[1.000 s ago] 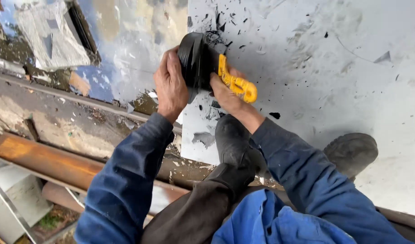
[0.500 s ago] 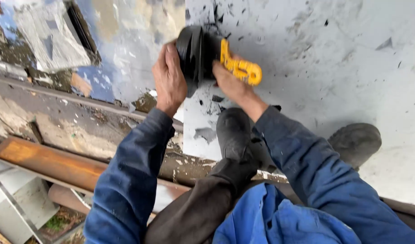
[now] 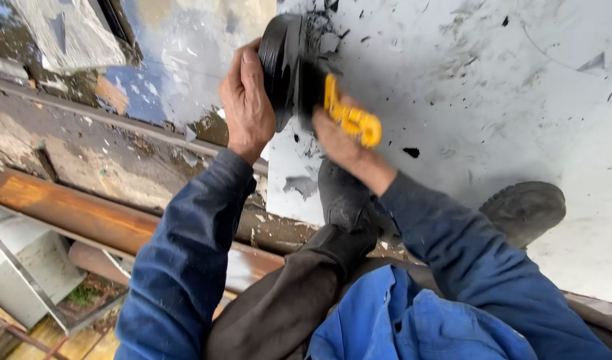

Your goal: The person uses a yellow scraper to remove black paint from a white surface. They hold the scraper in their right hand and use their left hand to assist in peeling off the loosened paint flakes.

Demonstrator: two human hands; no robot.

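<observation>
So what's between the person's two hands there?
In the head view, a black and yellow power tool sits between the left hand and the right hand; both grip it.

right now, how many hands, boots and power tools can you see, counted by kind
hands: 2, the left hand and the right hand
boots: 2, one dark boot by the wrists, another boot to the right
power tools: 1, a black and yellow tool held in both hands
total: 5

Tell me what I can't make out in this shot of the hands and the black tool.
- Head view: the black tool's working face is turned away, behind its own body.
- The right hand is motion-blurred and partly covered by the yellow handle.
- The left hand's fingertips are hidden behind the tool.
- The white panel runs off the frame's edges.
</observation>
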